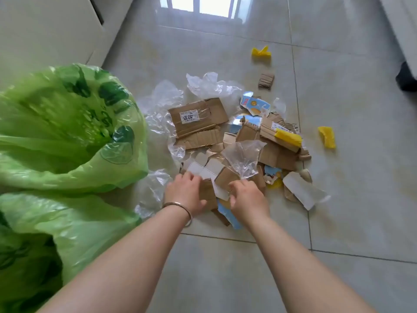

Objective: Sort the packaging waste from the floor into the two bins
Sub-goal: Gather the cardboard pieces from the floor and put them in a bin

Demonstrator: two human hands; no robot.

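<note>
Both the left hand (185,195) and right hand (248,197), fingers curled onto cardboard scraps (208,190) at the near edge of the waste pile (237,141) mid-frame, should gather card only, shedding clear film (243,159), before turning to the green-lined bins (67,132) at left.

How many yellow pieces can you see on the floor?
4 clearly: one far piece beyond the pile, one alone to its right, one on the pile's right side, and a small scrap at the near edge. More may be buried under cardboard.
</note>
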